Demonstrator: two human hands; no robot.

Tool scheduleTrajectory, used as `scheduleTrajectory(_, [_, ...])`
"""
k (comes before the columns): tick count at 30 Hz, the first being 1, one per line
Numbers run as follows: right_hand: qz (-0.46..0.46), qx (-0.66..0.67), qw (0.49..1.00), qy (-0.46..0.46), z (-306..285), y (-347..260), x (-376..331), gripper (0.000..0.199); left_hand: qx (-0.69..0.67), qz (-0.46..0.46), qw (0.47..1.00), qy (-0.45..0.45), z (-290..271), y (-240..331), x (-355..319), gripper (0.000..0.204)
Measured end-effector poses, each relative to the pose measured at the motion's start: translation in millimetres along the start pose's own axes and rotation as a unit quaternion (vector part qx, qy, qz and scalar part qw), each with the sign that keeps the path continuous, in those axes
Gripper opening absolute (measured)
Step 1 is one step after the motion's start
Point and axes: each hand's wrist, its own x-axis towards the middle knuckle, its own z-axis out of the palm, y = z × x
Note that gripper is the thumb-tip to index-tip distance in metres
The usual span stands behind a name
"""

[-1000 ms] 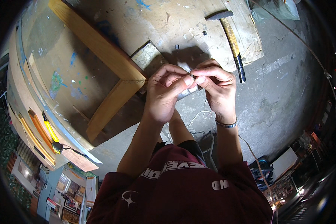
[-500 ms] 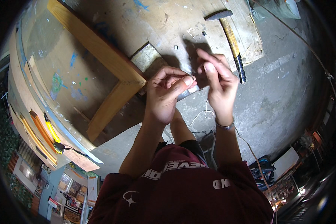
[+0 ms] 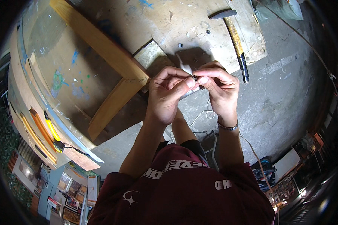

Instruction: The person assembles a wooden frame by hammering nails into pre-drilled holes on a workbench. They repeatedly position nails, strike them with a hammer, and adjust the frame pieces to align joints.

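Observation:
Both hands meet at the near edge of the workbench (image 3: 169,22), fingertips almost touching. Between thumb and fingers, my left hand (image 3: 169,88) pinches a tiny dark piece (image 3: 194,77), too small to name. My right hand (image 3: 222,86) is closed too, its thumb and forefinger pressed at that same piece. Left of the hands, a wooden corner frame (image 3: 112,62) made of two joined boards rests on the bench. A flat pale block (image 3: 151,54) with dark edges lies beside the frame's corner, partly hidden behind my left hand.
A hammer (image 3: 234,39) with a wooden, black-ended handle lies at the right of the bench. Small dark bits (image 3: 180,45) are scattered beyond my hands. A white cord (image 3: 204,114) trails on the concrete floor (image 3: 274,93). Yellow-handled pliers (image 3: 52,127) sit at the far left.
My right hand has come in from the right and closed its fingertips on the small piece at my left fingertips. My left hand has stayed nearly still.

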Motion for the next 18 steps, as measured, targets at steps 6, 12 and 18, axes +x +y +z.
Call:
scheduleTrajectory(6, [-0.022, -0.102, 0.990, 0.091, 14, 10, 7, 0.018, 0.024, -0.004, 0.999, 0.034, 1, -3, -3, 0.012])
scheduleTrajectory(12, [-0.086, -0.138, 0.984, -0.067, -2, -11, 1, 0.023, 0.027, 0.002, 0.999, 0.016, -3, 2, -6, 0.011])
scheduleTrajectory(18, [-0.005, -0.023, 0.998, -0.053, -4, -9, -1, 0.017, 0.022, -0.022, 1.000, -0.004, -2, 8, -6, 0.011])
